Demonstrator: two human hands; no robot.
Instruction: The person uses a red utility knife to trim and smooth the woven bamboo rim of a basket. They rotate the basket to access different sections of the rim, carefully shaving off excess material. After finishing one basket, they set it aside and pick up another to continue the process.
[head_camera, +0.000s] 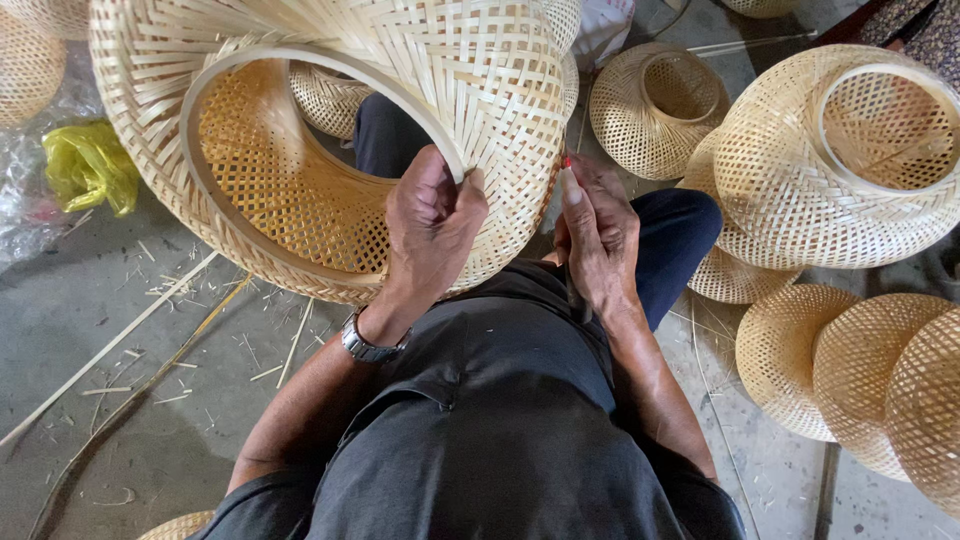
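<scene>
Seen from above, seated on a grey concrete floor (120, 330) littered with bamboo splints (110, 345) and shavings. Large woven bamboo lampshade (480, 90) tipped on its side across the lap, open mouth facing the camera, bent bamboo hoop rim (300, 60) ringing the opening. Left hand (432, 225) curled tight over the near stretch of that rim, fingers closed around the hoop and the weave beneath it, thumb pressed on the outside; metal wristwatch (372, 345) on the wrist. Right hand (598, 235) flat against the outer wall of the shade at its lower right edge, fingers together and wrapped on a slim dark tool (576, 295), its red-tipped end (566, 163) touching the weave; exact kind of tool not clear. Dark trousers (680, 240) and a black shirt (500, 420) below the shade. Finished woven shades clustered at right: one large with a round hoop opening (850, 150), a smaller vase-shaped one (655, 105) behind it, three domed ones (860, 370) overlapping near the lower right edge. Crumpled yellow plastic bag (90, 165) at left, just beside clear plastic sheeting (20, 215).
</scene>
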